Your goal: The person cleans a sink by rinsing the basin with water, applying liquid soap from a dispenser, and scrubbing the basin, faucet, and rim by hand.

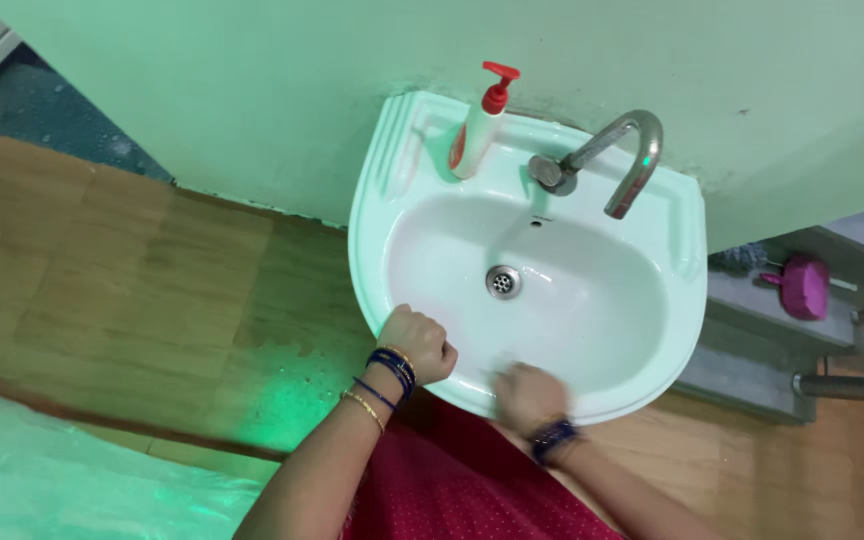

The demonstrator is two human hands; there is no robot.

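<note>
Wooden floor (pixel 102 290) is running along the left, clear plastic sheet (pixel 62 470) lying at bottom left. Left hand (pixel 418 343) is resting on the front-left rim of the white wash basin (pixel 377 215), curled into a closed fist, nothing visibly held, blue and gold bangles (pixel 388 372) sitting on the wrist. Soap dispenser bottle (pixel 479 125), white with red pump, is standing upright on the basin's back ledge, left of the steel tap (pixel 620 160). Drain (pixel 503 281) is sitting mid-bowl. Right hand (pixel 529 396) is pressing on the front rim just inside the bowl, motion-blurred, so can't tell how far open or whether it's holding anything. Pink scrub brush (pixel 805 287) is lying on a shelf at far right, well apart
</note>
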